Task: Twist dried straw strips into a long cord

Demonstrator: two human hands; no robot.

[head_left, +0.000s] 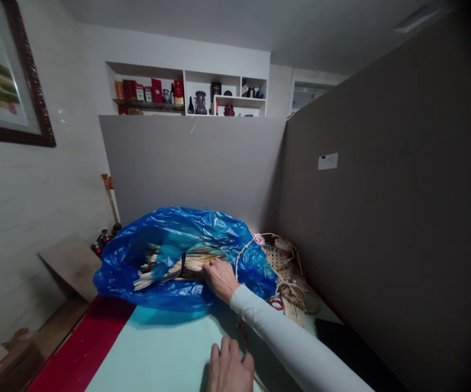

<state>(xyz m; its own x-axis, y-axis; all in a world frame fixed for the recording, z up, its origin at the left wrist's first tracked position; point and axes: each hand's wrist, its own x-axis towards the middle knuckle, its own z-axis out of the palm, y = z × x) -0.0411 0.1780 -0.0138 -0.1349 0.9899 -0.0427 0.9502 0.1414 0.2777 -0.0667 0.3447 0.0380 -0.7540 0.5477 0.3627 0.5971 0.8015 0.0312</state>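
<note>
A crumpled blue plastic bag (186, 239) lies open on the pale green mat (157, 354). Inside it is a bundle of pale dried strips (170, 268), tied with a dark band. My right hand (219, 279), in a light sleeve, reaches into the bag's mouth with its fingers curled over the right end of the bundle. My left hand (229, 370) lies flat on the mat near the bottom edge, fingers stretched out, holding nothing.
Woven baskets (290, 299), a pale cord (255, 245) and a red tape ring (277, 304) sit right of the bag. Grey partition panels (194, 163) close off the back and right. A red table strip (80, 348) runs along the left, with a cardboard piece (72, 264) and small bottles (100, 239) beyond.
</note>
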